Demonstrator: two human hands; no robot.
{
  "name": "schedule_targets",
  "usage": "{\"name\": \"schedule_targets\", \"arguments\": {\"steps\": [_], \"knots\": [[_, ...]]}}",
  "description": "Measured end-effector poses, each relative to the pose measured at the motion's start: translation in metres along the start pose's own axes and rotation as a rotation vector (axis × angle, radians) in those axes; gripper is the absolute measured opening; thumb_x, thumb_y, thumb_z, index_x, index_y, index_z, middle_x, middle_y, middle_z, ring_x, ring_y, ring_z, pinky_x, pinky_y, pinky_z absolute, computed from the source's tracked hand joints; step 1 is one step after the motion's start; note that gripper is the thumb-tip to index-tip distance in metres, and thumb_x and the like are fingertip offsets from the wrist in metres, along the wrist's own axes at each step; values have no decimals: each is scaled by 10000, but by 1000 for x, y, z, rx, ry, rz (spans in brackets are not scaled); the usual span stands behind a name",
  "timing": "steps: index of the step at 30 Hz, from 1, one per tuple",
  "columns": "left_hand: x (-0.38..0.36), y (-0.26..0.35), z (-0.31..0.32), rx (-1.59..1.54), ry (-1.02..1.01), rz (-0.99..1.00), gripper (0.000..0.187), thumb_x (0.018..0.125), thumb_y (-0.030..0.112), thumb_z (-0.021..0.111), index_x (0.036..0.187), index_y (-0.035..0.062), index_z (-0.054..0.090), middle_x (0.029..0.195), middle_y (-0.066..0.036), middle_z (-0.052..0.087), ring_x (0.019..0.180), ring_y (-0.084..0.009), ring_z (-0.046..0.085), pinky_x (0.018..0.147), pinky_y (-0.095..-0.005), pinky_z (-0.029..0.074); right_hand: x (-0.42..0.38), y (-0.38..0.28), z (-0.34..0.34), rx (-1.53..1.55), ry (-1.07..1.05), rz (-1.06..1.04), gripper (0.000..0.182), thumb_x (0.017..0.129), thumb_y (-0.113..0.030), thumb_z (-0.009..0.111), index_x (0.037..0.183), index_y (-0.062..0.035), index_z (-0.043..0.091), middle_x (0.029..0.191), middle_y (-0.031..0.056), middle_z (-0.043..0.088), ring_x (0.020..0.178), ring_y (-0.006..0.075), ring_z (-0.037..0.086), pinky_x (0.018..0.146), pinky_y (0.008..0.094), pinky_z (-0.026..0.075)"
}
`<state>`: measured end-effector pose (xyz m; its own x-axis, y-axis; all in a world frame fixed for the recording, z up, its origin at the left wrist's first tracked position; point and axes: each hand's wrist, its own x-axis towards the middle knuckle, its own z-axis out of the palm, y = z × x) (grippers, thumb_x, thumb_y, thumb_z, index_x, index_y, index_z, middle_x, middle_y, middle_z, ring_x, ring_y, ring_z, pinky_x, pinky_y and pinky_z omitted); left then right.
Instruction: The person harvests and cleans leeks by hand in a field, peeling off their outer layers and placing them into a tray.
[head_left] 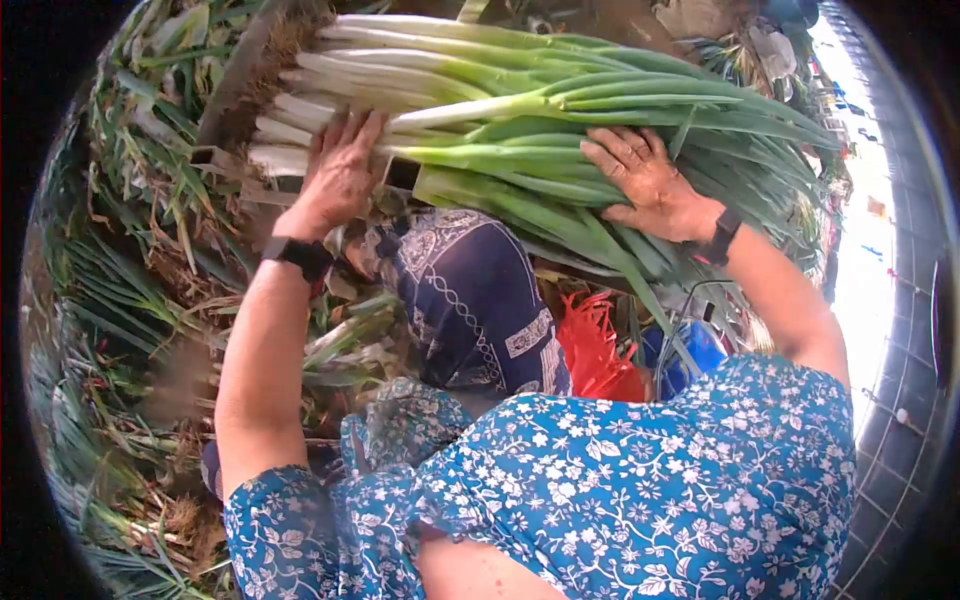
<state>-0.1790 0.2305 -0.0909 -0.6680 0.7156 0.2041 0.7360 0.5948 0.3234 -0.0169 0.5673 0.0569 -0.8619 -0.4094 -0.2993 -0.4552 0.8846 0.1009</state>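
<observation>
A wide pile of long green onions [480, 105] lies across a low support in front of me, white root ends at the left and green leaves at the right. My left hand [343, 165] rests on the white stalks near the roots, its fingers spread a little. Farther right, my right hand [645, 180] lies flat on the green leaves with its fingers apart. Neither hand is wrapped round a stalk. The palms and whatever lies under them are hidden.
More green onions and loose leaves [150, 290] cover the ground at the left. Red plastic strips [597, 345] and a blue container [690, 355] are beside my patterned trouser leg [475, 290]. Grey tiles [905, 350] run along the right side.
</observation>
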Motion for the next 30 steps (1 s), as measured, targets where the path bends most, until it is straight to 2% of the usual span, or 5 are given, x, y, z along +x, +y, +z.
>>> {"name": "schedule_targets", "arguments": {"steps": [13,18,26,28,30], "knots": [[-52,-18,-10,-422,155,-244,499,794,208,631,1228,10,484,1297,-199,455,1192,-280,461,983,-339,370,39,-8,13,92,-327,-9,903,703,-295,692,1392,-9,183,1412,235,222,1306,395,203,1091,424,159],[-129,-43,-70,-711,60,-676,380,843,244,597,1121,-14,576,1035,-77,624,937,-137,567,831,-267,439,110,28,-43,284,-762,169,356,785,-262,594,1026,-1,613,1151,189,543,1029,278,541,885,353,440],[-237,-64,-69,-681,145,-1074,285,840,212,584,1019,-7,625,829,-43,625,722,-100,561,626,-253,460,220,24,-119,570,-480,173,406,847,-261,567,1140,19,547,1166,150,554,1025,269,559,918,331,432],[-208,-33,-82,-770,262,-989,285,840,218,575,998,-12,632,791,-32,626,720,-99,561,627,-256,448,251,15,-135,460,-385,-577,193,771,-175,531,845,1,566,665,89,594,586,252,563,589,368,467],[-208,-28,-90,-576,253,-931,305,834,240,573,1009,-2,633,805,-28,629,708,-104,566,633,-257,448,282,-23,-143,282,-194,-498,185,796,-184,522,815,-5,566,654,64,582,573,225,544,574,359,454]]}}
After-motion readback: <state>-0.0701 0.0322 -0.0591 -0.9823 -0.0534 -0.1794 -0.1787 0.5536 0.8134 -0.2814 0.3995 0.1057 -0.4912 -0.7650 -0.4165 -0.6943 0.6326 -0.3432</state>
